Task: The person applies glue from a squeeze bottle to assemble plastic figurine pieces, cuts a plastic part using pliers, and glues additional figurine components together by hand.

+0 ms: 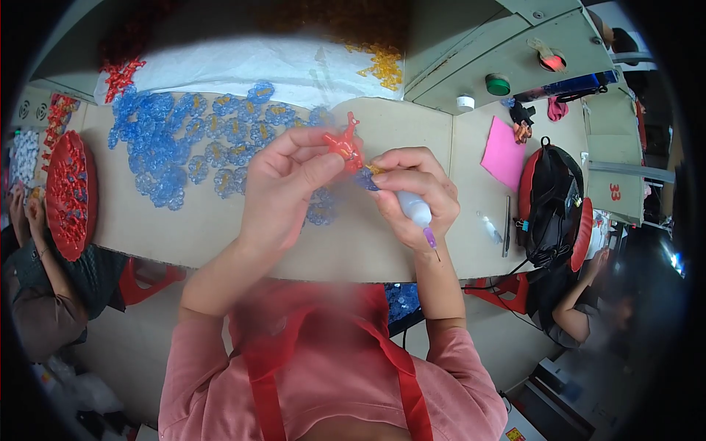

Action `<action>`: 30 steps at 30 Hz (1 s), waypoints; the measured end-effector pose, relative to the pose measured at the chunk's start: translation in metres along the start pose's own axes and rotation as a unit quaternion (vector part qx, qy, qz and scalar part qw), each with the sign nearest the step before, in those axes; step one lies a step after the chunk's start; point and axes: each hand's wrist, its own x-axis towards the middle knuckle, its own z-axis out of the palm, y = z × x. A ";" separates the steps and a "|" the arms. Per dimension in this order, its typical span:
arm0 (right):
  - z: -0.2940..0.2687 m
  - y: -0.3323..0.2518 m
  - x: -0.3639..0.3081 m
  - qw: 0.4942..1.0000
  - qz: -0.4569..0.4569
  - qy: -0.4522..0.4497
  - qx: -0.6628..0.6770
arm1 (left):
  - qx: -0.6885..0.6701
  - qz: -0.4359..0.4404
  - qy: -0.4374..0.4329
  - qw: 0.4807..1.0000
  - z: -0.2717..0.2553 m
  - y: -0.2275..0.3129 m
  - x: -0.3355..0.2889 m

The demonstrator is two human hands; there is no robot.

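Observation:
My left hand (pixel 279 176) is closed, pinching a translucent red plastic piece (pixel 347 145) with thin prongs above the table. My right hand (pixel 430 184) is close beside it, fingertips pinched on a small blue-and-yellow plastic piece (pixel 368 177) that is at or near the red piece's lower edge; I cannot tell whether they touch. Tucked in the same right hand is a white squeeze bottle (pixel 414 209) with a purple needle tip (pixel 431 238) pointing down toward me. Behind my left hand, translucent blue flower-shaped pieces (pixel 158 151) cover the table, several with yellow centres.
Red pieces fill a red tray (pixel 93 195) at the left. Yellow pieces (pixel 386 70) lie on white sheeting (pixel 243 62) at the back. To the right are a pink sheet (pixel 503 152), a black cable bundle (pixel 550 198) and a dark rod (pixel 507 226). Other people's hands show at both sides.

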 end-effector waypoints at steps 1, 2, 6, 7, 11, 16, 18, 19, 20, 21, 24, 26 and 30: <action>0.001 0.000 -0.001 1.000 -0.001 0.001 0.000 | -0.009 -0.003 -0.002 1.000 0.000 0.000 0.000; 0.002 -0.001 -0.002 1.000 0.009 0.008 0.007 | -0.018 -0.005 -0.004 1.000 0.000 0.000 0.000; 0.004 -0.001 -0.002 1.000 0.004 0.017 0.000 | -0.027 -0.009 -0.006 1.000 0.000 0.000 0.000; 0.003 -0.001 -0.001 1.000 0.005 0.019 0.000 | -0.027 -0.009 -0.007 1.000 0.000 -0.001 0.000; -0.001 -0.005 -0.002 0.999 0.028 0.021 -0.025 | -0.028 -0.008 -0.001 1.000 0.002 -0.001 0.000; -0.001 -0.007 0.000 0.999 0.026 0.014 -0.016 | -0.017 -0.014 -0.003 1.000 0.001 -0.001 0.000; 0.000 -0.006 0.001 0.999 0.007 0.026 -0.033 | -0.010 -0.019 -0.005 1.000 0.001 0.000 0.000; 0.000 -0.006 0.001 0.999 0.007 0.027 -0.033 | -0.009 -0.020 -0.003 1.000 0.001 -0.001 0.000; 0.000 -0.007 0.001 0.999 0.016 0.029 -0.031 | -0.007 -0.020 0.000 1.000 0.001 -0.001 0.000; 0.000 -0.008 0.001 0.999 0.025 0.032 -0.029 | -0.007 -0.020 0.000 1.000 0.000 -0.001 0.000; -0.001 -0.009 0.000 0.998 0.040 0.034 -0.040 | -0.001 -0.017 -0.005 1.000 0.001 -0.001 0.000; -0.001 -0.009 0.000 0.998 0.041 0.038 -0.038 | 0.009 0.002 -0.004 1.000 0.003 -0.001 -0.001; -0.001 -0.010 0.000 0.997 0.023 0.039 -0.062 | 0.035 0.014 -0.014 0.999 0.002 -0.001 -0.002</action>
